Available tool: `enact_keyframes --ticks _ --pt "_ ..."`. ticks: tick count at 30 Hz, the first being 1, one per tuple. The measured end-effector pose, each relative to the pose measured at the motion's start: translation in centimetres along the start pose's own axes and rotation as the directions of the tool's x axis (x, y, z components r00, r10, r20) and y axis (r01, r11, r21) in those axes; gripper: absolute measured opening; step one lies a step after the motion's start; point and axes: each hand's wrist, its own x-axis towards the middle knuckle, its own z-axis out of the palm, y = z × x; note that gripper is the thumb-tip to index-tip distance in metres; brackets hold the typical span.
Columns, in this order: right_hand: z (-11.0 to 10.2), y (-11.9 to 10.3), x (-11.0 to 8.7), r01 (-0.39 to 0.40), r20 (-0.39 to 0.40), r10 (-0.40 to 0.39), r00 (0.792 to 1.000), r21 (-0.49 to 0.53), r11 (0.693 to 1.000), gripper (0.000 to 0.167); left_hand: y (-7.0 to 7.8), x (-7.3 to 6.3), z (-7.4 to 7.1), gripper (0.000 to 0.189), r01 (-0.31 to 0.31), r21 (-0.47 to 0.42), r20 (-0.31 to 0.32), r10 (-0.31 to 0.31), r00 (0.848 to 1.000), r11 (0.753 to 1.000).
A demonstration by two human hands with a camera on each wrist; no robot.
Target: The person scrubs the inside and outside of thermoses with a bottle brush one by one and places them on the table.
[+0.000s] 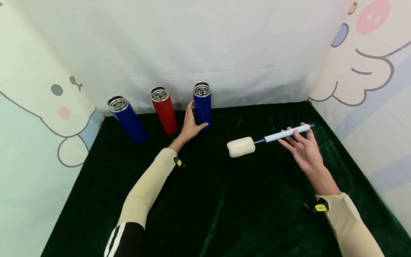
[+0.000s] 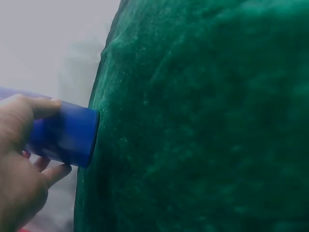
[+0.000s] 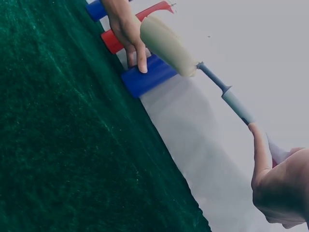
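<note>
At the back of the green cloth, my left hand (image 1: pixel 190 125) holds the rightmost blue bottle (image 1: pixel 203 107) by its side. The thumb (image 2: pixel 46 107) lies across the blue wall and the fingers reach around the other side. This bottle stands upright, its steel mouth uncovered. Over on the right, my right hand (image 1: pixel 306 152) grips a bottle brush (image 1: pixel 278 136) by its pale handle, thumb and fingers around it. The brush's cream sponge head (image 1: pixel 241 147) points left toward the bottles, held above the cloth. In the right wrist view the sponge (image 3: pixel 166 44) overlaps the held bottle.
A red bottle (image 1: pixel 165 113) and another blue bottle (image 1: pixel 130 121) stand to the left, both with uncapped steel mouths. Dark green velvet cloth (image 1: pixel 224 214) covers the table. A white curtain (image 1: pixel 244 53) hangs behind, with cartoon-printed sheets (image 1: pixel 41 107) at the sides.
</note>
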Motion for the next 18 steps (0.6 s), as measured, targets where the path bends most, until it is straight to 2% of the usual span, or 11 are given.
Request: enact_keyframes --ticks 4,8,11,15,18 --pt "0.0 0.3 0.4 -0.003 0.020 0.003 1.000 0.009 1.000 0.058 0.3 -0.9 -0.7 0.104 0.056 -0.094 0.006 -0.056 0.998 0.994" --pt "-0.2 0.4 0.7 -0.011 0.047 0.009 0.999 0.037 0.999 0.057 1.1 -2.2 -1.7 0.101 0.140 -0.233 0.007 -0.142 0.990 0.963" --pt "-0.3 0.4 0.8 -0.020 0.058 0.016 0.998 0.059 0.998 0.055 1.7 -3.5 -2.8 0.095 0.180 -0.264 0.015 -0.183 0.983 0.947" --pt "-0.3 0.5 0.9 -0.022 0.066 0.018 0.998 0.062 0.998 0.056 1.9 -5.4 -4.5 0.081 0.157 -0.242 0.013 -0.159 0.987 0.957" --pt "-0.1 0.5 0.9 -0.025 0.074 0.021 0.997 0.060 0.998 0.058 1.9 -6.9 -5.7 0.067 0.120 -0.232 -0.030 -0.131 0.991 0.965"
